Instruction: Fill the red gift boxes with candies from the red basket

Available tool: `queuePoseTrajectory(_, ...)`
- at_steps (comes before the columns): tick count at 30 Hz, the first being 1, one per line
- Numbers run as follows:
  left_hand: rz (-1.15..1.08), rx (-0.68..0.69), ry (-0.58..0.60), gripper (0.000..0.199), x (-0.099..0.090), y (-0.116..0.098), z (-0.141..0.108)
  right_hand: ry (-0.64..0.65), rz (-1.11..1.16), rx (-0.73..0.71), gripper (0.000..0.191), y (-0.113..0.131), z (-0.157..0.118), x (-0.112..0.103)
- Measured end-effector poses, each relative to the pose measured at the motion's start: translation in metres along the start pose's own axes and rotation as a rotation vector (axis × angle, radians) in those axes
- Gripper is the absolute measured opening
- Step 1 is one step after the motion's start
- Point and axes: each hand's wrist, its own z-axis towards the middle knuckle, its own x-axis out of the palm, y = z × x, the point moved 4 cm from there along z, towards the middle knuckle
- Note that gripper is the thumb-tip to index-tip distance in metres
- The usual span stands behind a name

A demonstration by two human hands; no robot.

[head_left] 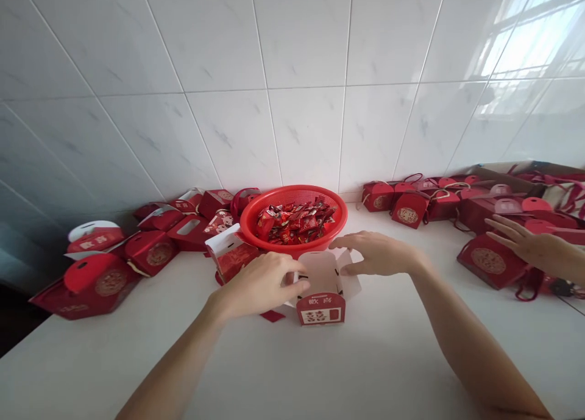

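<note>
Red-and-white cardboard box sat open, left hand curled at nine o'clock (can't tell if pinching), right hand fingers spread around two, probably steadying it.

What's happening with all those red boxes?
A person has both hands at an open box: the left hand at one side, the right hand at the other. Behind it is a red basket holding wrapped sweets. More red boxes sit on both sides. Someone else's hand is over the boxes at the right.
</note>
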Motion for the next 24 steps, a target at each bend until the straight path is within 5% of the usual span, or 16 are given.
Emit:
queuePoseTrajectory(6, 0.026, 0.035, -0.320, 0.022, -0.044, 0.032, 0.055, -0.359, 0.173, -0.137, 0.031, 0.010, -0.004, -0.025)
queuePoseTrajectory(11, 0.140, -0.088, -0.199, 0.051, -0.033, 0.074, 0.128, -0.442, 0.264, -0.168, 0.019, 0.012, -0.001, -0.026)
queuePoseTrajectory(13, 0.109, -0.131, -0.182, 0.042, -0.027, 0.084, 0.144, -0.452, 0.300, -0.185, 0.017, 0.009, 0.002, -0.024)
queuePoseTrajectory(16, 0.045, -0.164, -0.229, 0.012, -0.025, 0.090, 0.151, -0.486, 0.363, -0.189, 0.017, 0.001, 0.008, -0.024)
queuePoseTrajectory(20, -0.078, -0.156, -0.274, 0.031, -0.031, 0.091, 0.141, -0.566, 0.500, -0.134, 0.019, -0.015, 0.021, -0.020)
queuePoseTrajectory(24, -0.464, -0.028, -0.283, 0.040, -0.035, 0.078, 0.123, -0.632, 0.726, -0.065, 0.035, -0.028, 0.039, -0.007)
